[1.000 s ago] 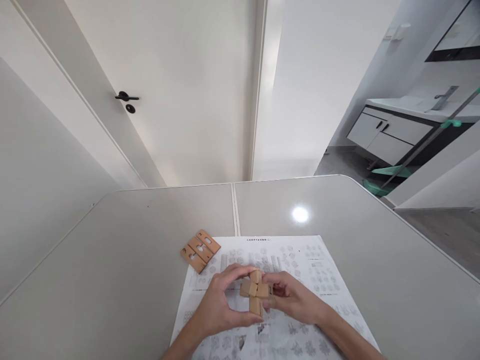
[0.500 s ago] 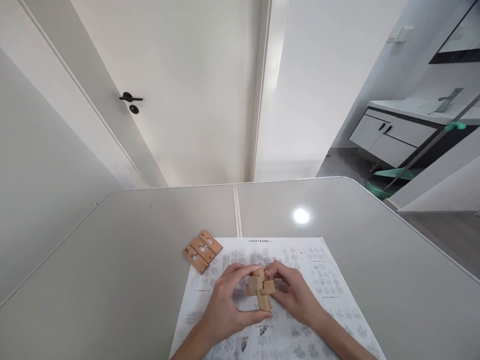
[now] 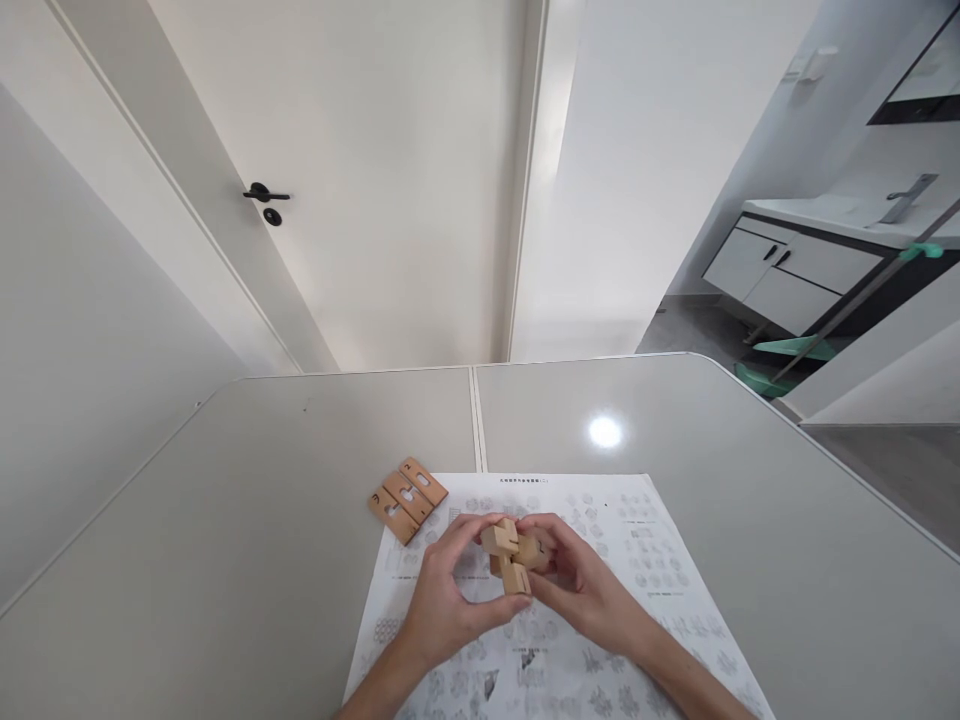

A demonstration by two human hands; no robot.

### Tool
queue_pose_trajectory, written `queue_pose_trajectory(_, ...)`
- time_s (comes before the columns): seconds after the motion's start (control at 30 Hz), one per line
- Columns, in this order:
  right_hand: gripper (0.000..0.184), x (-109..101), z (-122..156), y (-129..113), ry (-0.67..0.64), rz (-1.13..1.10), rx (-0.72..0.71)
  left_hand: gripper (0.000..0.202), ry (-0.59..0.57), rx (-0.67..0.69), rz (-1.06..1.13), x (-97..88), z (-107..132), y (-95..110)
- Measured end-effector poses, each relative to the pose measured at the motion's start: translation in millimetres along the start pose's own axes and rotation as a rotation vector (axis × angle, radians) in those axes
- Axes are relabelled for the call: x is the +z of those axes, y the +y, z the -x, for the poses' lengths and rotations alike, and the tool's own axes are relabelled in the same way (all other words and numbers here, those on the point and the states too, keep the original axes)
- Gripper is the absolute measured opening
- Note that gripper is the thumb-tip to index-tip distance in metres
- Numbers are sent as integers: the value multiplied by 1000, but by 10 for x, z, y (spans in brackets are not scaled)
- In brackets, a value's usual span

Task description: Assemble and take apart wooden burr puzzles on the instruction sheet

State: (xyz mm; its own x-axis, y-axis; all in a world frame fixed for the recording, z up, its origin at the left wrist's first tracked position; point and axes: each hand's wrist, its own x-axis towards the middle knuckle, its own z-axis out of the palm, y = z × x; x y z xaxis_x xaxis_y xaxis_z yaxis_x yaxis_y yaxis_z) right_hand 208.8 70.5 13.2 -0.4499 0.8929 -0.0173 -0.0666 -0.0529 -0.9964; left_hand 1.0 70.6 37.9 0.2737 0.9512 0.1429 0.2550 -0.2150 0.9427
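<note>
A small wooden interlocking puzzle (image 3: 510,555) made of crossed light-brown blocks is held just above a printed instruction sheet (image 3: 645,560). My left hand (image 3: 446,590) curls round its left side, thumb below and fingers on top. On the right side my right hand (image 3: 577,585) pinches it with thumb and fingers. Three flat notched wooden pieces (image 3: 407,498) lie side by side on the table, left of the sheet's top corner and apart from both hands.
The grey table (image 3: 225,520) has a seam down its middle and a rounded far right corner. Behind it stand a white door with a black handle (image 3: 264,195), a white wall, and at the right a vanity cabinet (image 3: 795,270) with a green mop.
Both hands have turned the puzzle and lifted it slightly toward the far side of the sheet. The camera has shifted a little; the three flat pieces lie where they were.
</note>
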Motion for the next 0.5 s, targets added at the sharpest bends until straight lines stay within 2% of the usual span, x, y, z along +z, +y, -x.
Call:
queue_pose_trajectory(0.07,45,2,-2,-13,-24,-49,-3,59,7,-14,13,-11,-5,3)
queue_pose_trajectory(0.17,40,-20,-5,-10,-13,-50,9,58,8,-31,24,-33,-11,13)
queue_pose_trajectory(0.3,37,-54,-12,-26,35,47,22,57,16,-66,57,-52,-7,-22)
queue_pose_trajectory(0.5,35,-64,-25,-39,132,202,-52,65,70,-171,156,-89,-20,-127)
